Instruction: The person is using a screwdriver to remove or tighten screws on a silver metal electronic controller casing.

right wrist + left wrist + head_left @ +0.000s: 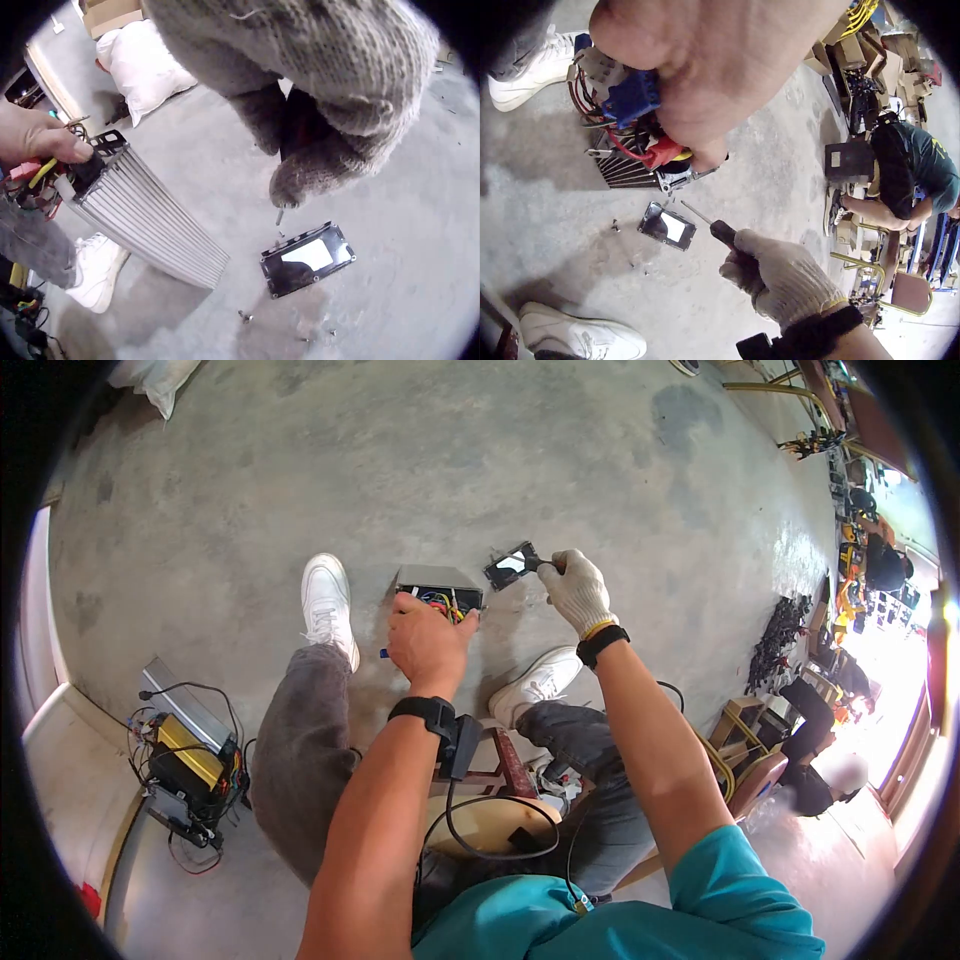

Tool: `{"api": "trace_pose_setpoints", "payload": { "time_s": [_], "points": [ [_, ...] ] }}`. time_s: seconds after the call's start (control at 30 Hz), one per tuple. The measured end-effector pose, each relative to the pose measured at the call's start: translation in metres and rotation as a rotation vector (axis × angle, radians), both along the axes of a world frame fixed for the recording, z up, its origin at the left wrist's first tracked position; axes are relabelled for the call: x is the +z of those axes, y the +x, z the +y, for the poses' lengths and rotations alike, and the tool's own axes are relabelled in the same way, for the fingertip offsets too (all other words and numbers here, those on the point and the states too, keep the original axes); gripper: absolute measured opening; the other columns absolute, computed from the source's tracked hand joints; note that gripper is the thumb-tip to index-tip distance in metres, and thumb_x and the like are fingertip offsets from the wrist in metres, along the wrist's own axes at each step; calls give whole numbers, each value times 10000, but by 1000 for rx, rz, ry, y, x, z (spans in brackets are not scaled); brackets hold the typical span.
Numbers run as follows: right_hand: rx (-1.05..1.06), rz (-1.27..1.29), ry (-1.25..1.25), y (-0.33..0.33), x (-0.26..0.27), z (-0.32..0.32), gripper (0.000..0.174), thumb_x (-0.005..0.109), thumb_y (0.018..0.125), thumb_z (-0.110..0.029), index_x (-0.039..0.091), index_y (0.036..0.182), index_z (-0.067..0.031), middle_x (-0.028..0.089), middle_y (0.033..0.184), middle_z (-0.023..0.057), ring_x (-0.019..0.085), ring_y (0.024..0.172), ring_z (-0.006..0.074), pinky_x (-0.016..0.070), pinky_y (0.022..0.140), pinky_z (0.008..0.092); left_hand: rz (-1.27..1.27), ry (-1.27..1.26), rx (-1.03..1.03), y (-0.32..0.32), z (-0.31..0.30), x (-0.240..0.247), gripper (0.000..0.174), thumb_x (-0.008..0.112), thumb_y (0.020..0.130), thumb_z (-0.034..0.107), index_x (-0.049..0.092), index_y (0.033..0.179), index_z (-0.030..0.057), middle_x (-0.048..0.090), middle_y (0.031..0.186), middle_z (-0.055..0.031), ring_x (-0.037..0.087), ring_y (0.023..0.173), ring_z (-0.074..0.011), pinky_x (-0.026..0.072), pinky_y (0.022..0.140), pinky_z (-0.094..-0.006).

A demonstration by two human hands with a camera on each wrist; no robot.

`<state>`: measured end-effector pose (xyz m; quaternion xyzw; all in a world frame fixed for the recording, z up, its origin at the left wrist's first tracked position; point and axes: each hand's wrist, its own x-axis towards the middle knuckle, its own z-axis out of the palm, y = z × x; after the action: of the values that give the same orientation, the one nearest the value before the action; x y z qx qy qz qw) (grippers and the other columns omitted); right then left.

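My bare left hand [432, 645] grips the wired end of a metal case with ribbed sides [157, 217], which stands on the concrete floor between my shoes. Coloured wires bunch at that end, along with a blue connector [634, 99] and a red one [662, 152]. In my right hand [580, 592], which wears a knitted glove, I hold a screwdriver [721, 232] by its dark handle, shaft pointing down. Just past its tip, a flat black cover plate [285, 279] with a white patch lies on the floor. Loose screws [245, 317] are scattered near the plate.
Another wired unit with a yellow case [187, 750] lies to the left. White shoes [325, 600] flank the work. A white sack [146, 67] lies farther off. Along the right side are chairs, boxes and a seated person [911, 165].
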<state>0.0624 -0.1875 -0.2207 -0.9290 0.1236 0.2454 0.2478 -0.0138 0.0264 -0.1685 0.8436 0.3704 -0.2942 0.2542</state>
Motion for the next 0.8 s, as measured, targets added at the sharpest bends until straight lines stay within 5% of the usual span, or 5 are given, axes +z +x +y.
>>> {"api": "trace_pose_setpoints", "payload": {
  "time_s": [0.57,0.63,0.77,0.8],
  "points": [
    [-18,-10,13,-4,-27,-4,380,689,870,-306,695,1102,-5,733,1033,235,701,1014,402,547,901,447,41,13,17,3,-1,4,864,899,721,484,446,1240,-39,633,1225,-238,666,1108,-388,541,927,-487],
    [30,-7,-11,-2,-25,-6,442,699,901,-287,654,1210,25,742,964,154,724,716,207,571,710,337,42,12,17,3,-1,4,863,898,723,483,446,1239,-39,631,1228,-239,664,1112,-389,540,929,-488],
    [32,-31,22,-3,-6,-8,437,694,902,-277,649,1216,24,736,944,145,715,712,196,567,704,330,45,50,-36,1,-2,2,904,878,730,543,434,1246,-52,628,1156,-228,671,1050,-346,554,879,-445],
    [3,-37,57,-2,3,-9,429,700,887,-290,663,1191,11,739,982,169,722,824,259,565,773,361,39,48,-37,1,-2,2,904,878,730,543,434,1246,-52,628,1156,-228,671,1050,-346,554,879,-445]
  ]
}}
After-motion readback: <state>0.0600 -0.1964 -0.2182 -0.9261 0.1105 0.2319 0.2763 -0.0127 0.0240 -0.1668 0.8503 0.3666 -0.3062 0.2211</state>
